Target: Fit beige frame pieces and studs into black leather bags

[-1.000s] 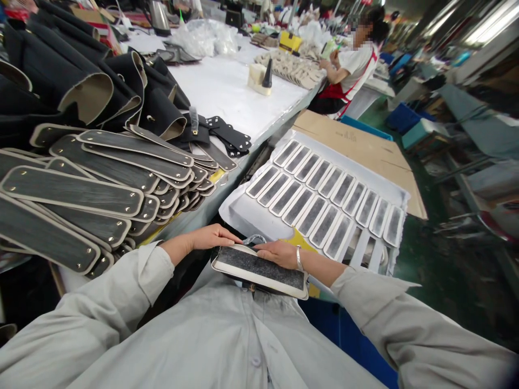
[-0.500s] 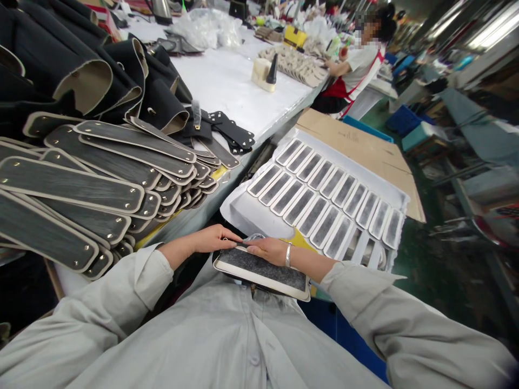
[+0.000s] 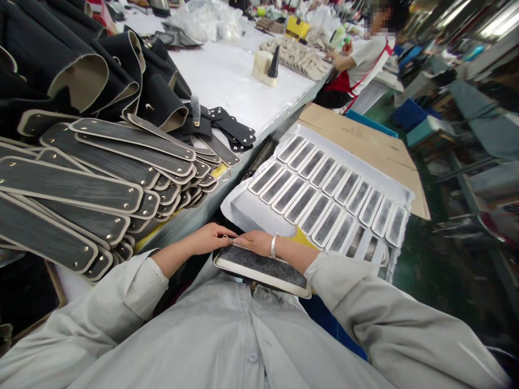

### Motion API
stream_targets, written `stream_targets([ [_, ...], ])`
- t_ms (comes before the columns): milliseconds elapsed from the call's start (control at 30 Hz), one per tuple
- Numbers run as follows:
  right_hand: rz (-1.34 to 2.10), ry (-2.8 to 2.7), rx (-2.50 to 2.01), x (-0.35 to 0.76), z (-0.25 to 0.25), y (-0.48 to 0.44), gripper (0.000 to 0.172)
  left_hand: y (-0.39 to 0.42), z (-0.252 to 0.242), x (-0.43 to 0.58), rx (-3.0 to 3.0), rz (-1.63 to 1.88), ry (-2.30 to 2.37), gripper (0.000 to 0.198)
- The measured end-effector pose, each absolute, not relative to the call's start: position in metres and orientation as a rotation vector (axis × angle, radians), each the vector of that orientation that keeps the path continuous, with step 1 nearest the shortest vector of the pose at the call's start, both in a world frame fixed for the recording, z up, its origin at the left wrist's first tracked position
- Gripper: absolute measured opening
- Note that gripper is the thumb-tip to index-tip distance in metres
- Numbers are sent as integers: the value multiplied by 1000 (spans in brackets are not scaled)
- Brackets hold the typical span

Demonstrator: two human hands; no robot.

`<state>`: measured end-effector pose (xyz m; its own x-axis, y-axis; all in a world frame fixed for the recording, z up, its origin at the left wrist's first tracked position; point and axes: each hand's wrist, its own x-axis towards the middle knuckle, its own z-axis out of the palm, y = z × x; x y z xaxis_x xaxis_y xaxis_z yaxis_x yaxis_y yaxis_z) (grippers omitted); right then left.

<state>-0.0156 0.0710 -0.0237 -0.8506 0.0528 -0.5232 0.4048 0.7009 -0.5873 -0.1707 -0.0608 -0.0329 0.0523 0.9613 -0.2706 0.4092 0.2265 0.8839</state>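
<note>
Against my lap lies a partly made bag piece, a dark grey oblong panel with a pale rim and black material along its edge. It is tilted, its left end higher. My left hand is closed at the far left corner of this piece, fingertips pinching its edge. My right hand, with a silver bracelet at the wrist, presses its fingers and thumb on the same far edge, touching the left fingertips. The fingers hide that part of the edge.
Left on the table are piled grey strips with pale borders and studs, and black curved panels. Grey oblong panels lie in rows on a white sheet over cardboard. A glue pot stands farther back. A co-worker sits beyond.
My right hand has slid left along the bag piece's far edge, closer to the left hand. My left hand has shifted slightly left. The bag piece stays nearly in place.
</note>
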Motion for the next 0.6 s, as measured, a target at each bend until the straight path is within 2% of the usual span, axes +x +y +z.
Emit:
stream_targets([
  [200, -1132, 2402, 265, 10, -18, 81, 42, -63, -29, -159, 1256, 721, 1625, 41],
  [467, -1184, 2337, 324, 97, -5, 114, 44, -59, -17, -151, 1197, 639, 1724, 39],
  [600, -1217, 2336, 375, 126, -6, 124, 44, -47, -7, -153, 1359, 470, 1754, 36],
])
